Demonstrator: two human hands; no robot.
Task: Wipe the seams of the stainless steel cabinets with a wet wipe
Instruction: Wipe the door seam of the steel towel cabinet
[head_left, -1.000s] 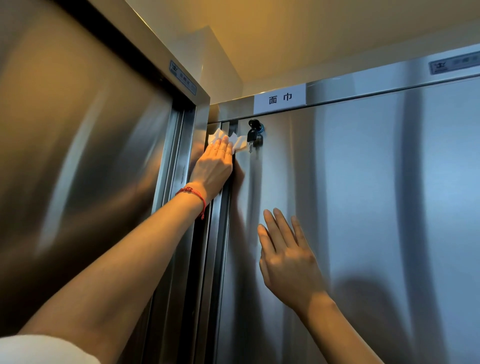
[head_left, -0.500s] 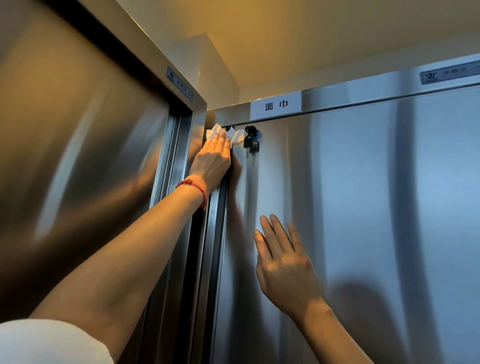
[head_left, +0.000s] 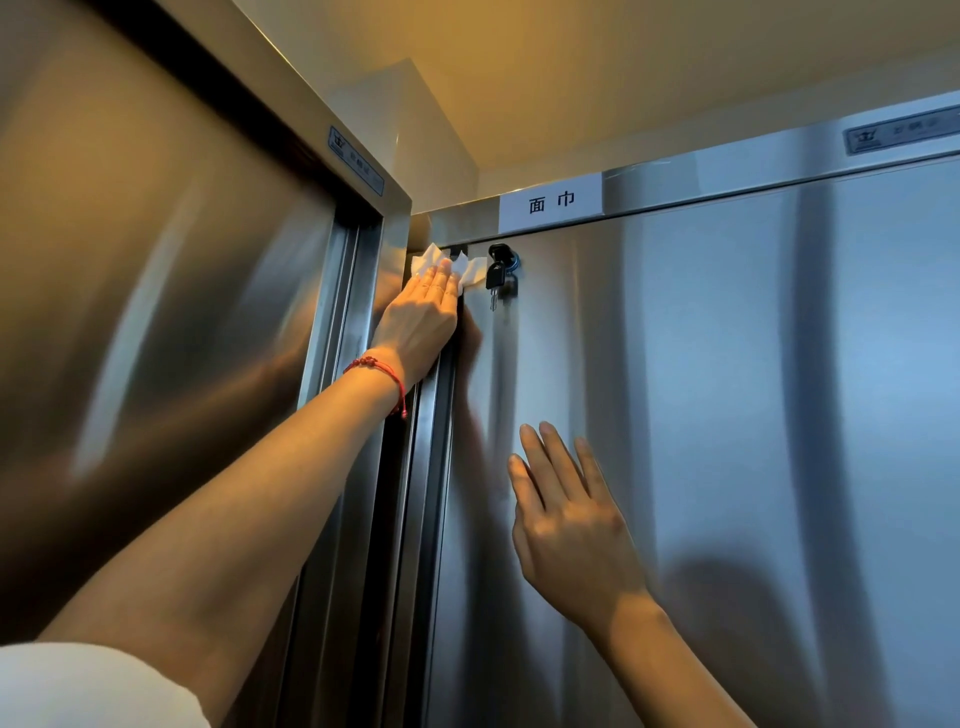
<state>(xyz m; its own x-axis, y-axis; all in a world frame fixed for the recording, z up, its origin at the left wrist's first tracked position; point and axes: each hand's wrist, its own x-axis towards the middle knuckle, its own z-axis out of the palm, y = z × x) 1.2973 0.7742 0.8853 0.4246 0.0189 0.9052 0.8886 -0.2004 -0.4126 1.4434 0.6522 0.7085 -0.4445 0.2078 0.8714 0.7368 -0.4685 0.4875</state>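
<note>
Stainless steel cabinets everywhere in this shot, so going left to right: the left cabinet (head_left: 156, 312) fills that whole side, shiny door, small nameplate (head_left: 356, 158) up on its top rail. Next is the seam (head_left: 431, 415), the dark vertical gap where it meets the right cabinet door (head_left: 727, 441). The left hand (head_left: 418, 322), with a red string bracelet (head_left: 382, 371) on the wrist, is flat with straight fingers, pressing the wet wipe (head_left: 439, 262) against the very top of that seam, right at the door's upper left corner. The white wipe pokes out past the fingertips. Just beside it to the right, keys (head_left: 497, 278) hang from the door lock. A white label (head_left: 550, 201) sits on the rail above. Lower down, the right hand (head_left: 569, 525) lies flat on the door with its fingers spread, holding nothing.
</note>
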